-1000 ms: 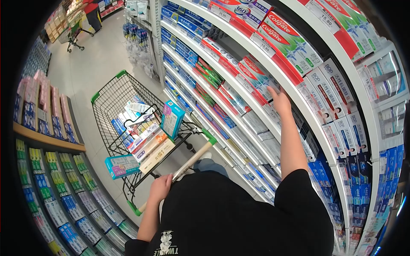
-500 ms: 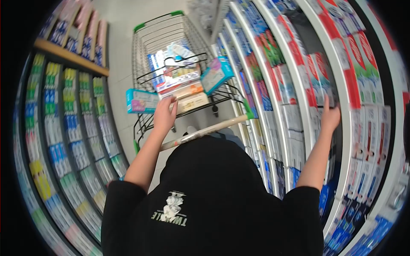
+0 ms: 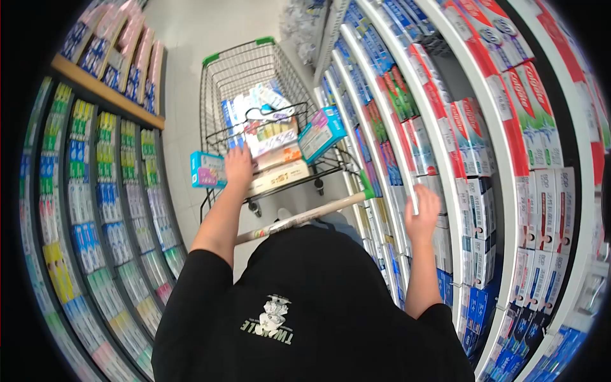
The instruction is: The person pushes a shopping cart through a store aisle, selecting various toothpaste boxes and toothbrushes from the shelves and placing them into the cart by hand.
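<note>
The left hand (image 3: 238, 167) covers part of the load in the shopping cart (image 3: 265, 41), its fingertips indistinct. Whether the right hand (image 3: 423, 213) grips the white strip (image 3: 415, 202) cannot be told. Fine print on 2 teal boxes (image 3: 321, 135) is illegible. The near edge crops the black T-shirt (image 3: 312, 293).

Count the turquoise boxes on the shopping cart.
2: one turquoise box at the cart's left, a second turquoise box at its right. More may hide under the packs.

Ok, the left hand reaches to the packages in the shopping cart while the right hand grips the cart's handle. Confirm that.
Not quite: in the head view, the right hand is off the handle, up by the shelves. The left hand does reach to the packages.
</note>
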The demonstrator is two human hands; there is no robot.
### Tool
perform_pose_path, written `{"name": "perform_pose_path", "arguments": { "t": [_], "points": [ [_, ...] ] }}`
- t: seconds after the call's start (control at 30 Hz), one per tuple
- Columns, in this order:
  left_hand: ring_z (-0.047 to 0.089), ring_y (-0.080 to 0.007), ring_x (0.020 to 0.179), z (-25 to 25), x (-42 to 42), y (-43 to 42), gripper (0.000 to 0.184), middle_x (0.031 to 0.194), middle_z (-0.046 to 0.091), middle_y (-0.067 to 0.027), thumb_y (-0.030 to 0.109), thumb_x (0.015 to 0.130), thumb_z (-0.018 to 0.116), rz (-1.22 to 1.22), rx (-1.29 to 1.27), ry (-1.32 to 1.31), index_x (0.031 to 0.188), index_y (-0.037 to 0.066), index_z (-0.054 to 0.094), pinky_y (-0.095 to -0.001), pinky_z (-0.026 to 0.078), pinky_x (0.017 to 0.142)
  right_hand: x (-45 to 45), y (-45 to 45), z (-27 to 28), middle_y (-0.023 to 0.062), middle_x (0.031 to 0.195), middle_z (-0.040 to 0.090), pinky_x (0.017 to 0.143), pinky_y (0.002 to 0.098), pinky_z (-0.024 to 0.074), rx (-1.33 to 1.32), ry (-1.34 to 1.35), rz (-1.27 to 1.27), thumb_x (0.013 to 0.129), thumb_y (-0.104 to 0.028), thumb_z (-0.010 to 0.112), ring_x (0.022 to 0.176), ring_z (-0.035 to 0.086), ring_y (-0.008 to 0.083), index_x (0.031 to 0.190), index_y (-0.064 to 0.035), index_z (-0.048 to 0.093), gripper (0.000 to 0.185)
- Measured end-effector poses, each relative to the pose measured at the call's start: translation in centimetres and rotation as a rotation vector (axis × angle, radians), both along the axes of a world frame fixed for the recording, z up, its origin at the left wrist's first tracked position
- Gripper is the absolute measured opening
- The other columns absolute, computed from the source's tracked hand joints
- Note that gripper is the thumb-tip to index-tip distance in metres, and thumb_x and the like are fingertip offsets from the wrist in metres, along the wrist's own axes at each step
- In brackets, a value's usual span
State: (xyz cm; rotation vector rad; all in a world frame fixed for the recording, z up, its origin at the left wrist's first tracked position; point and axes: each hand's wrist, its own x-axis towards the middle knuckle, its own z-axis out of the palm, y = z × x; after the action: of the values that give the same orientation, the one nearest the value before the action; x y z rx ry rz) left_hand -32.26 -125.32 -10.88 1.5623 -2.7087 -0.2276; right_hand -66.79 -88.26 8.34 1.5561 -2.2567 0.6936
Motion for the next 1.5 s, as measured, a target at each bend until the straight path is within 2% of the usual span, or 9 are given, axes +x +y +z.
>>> {"name": "perform_pose_path", "arguments": {
  "t": [0.1, 0.17, 0.4, 0.6, 0.7, 0.8, 0.97, 1.1, 1.5],
  "points": [
    [0.06, -0.0364, 0.119, 1.0, 0.3, 0.0, 0.038, 0.117, 0.067, -0.0147, 0.028, 0.085, 0.081, -0.079, -0.013, 0.03, 0.113, 0.007, 0.065, -0.0498, 0.049, 0.096, 0.9, 0.2, -1.0, 0.0147, 0.121, 0.071, 0.1, 0.0468, 0.0496, 0.012, -0.032, 0.045, 0.086, -0.003, 0.073, 0.112, 0.066, 0.035, 0.119, -0.002, 0.069, 0.033],
    [0.065, -0.0408, 0.107, 2.0, 0.3, -0.1, 0.039, 0.11, 0.07, -0.0182, 0.027, 0.086, 0.082, 0.064, 0.305, 0.153, 0.112, 0.006, 0.063, -0.0514, 0.052, 0.087, 1.8, 0.0, -0.5, 0.0148, 0.12, 0.071, 0.099, 0.0468, 0.0505, 0.026, -0.088, 0.061, 0.085, -0.002, 0.073, 0.111, 0.066, 0.0347, 0.118, -0.0022, 0.069, 0.033],
    [0.069, -0.0404, 0.101, 11.1, 2.7, 6.4, 0.044, 0.109, 0.072, -0.0182, 0.024, 0.087, 0.082, -0.107, 0.129, 0.405, 0.122, 0.006, 0.064, -0.0494, 0.055, 0.082, 6.2, -3.2, 1.2, 0.0131, 0.124, 0.07, 0.102, 0.0461, 0.0501, 0.022, -0.227, 0.2, 0.084, -0.004, 0.073, 0.115, 0.066, 0.0337, 0.124, -0.0027, 0.069, 0.04],
    [0.07, -0.0332, 0.096, 18.0, 0.1, 13.1, 0.054, 0.106, 0.072, -0.0137, 0.018, 0.079, 0.088, -0.42, 0.08, 0.566, 0.126, 0.006, 0.064, -0.0416, 0.058, 0.079, 8.3, -10.0, 6.9, 0.0099, 0.127, 0.066, 0.104, 0.0431, 0.0488, 0.189, 0.074, 0.433, 0.086, -0.015, 0.074, 0.119, 0.063, 0.0302, 0.134, -0.0082, 0.062, 0.05],
    [0.071, -0.0327, 0.096, 19.4, -0.8, 14.2, 0.057, 0.106, 0.073, -0.0119, 0.019, 0.077, 0.09, -0.436, -0.008, 0.59, 0.127, 0.006, 0.065, -0.0403, 0.059, 0.081, 6.0, -12.1, 4.2, 0.0086, 0.115, 0.064, 0.102, 0.0431, 0.05, 0.273, 0.143, 0.556, 0.084, -0.013, 0.069, 0.112, 0.063, 0.0296, 0.131, -0.0096, 0.061, 0.048],
    [0.062, -0.0387, 0.122, 20.8, -1.1, 15.0, 0.084, 0.131, 0.065, -0.0208, 0.021, 0.075, 0.094, -0.188, -0.126, 0.712, 0.145, 0.002, 0.052, -0.0454, 0.052, 0.102, 2.2, -14.3, 5.0, 0.0086, 0.108, 0.064, 0.096, 0.043, 0.0516, 0.104, 0.216, 0.626, 0.084, -0.01, 0.066, 0.106, 0.063, 0.0296, 0.12, -0.0092, 0.062, 0.036],
    [0.052, -0.0443, 0.134, 15.8, 2.1, 15.5, 0.094, 0.144, 0.055, -0.0278, 0.033, 0.082, 0.09, -0.143, 0.283, 0.541, 0.154, -0.002, 0.042, -0.0487, 0.044, 0.112, -7.8, -17.9, 8.1, 0.0179, 0.117, 0.067, 0.096, 0.0478, 0.0509, 0.176, 0.172, 0.087, 0.09, -0.019, 0.075, 0.105, 0.063, 0.038, 0.129, -0.0017, 0.058, 0.046],
    [0.071, -0.0377, 0.105, 12.0, 3.5, 17.0, 0.066, 0.112, 0.073, -0.0188, 0.059, 0.097, 0.066, -0.21, 0.618, 0.09, 0.139, 0.007, 0.061, -0.0498, 0.057, 0.089, -14.2, -21.2, 9.2, 0.0239, 0.117, 0.064, 0.094, 0.0537, 0.0501, 0.132, 0.104, -0.224, 0.096, -0.024, 0.073, 0.107, 0.063, 0.0423, 0.127, 0.0002, 0.056, 0.043],
    [0.073, -0.0366, 0.091, 11.4, 3.6, 17.6, 0.055, 0.096, 0.075, -0.0141, 0.062, 0.1, 0.059, -0.275, 0.444, 0.156, 0.116, 0.011, 0.068, -0.0484, 0.057, 0.076, -19.4, -25.6, 11.8, 0.0357, 0.116, 0.07, 0.098, 0.0544, 0.0552, 0.307, -0.065, -0.53, 0.103, -0.024, 0.062, 0.113, 0.07, 0.045, 0.119, 0.0047, 0.065, 0.033]
  ]
}}
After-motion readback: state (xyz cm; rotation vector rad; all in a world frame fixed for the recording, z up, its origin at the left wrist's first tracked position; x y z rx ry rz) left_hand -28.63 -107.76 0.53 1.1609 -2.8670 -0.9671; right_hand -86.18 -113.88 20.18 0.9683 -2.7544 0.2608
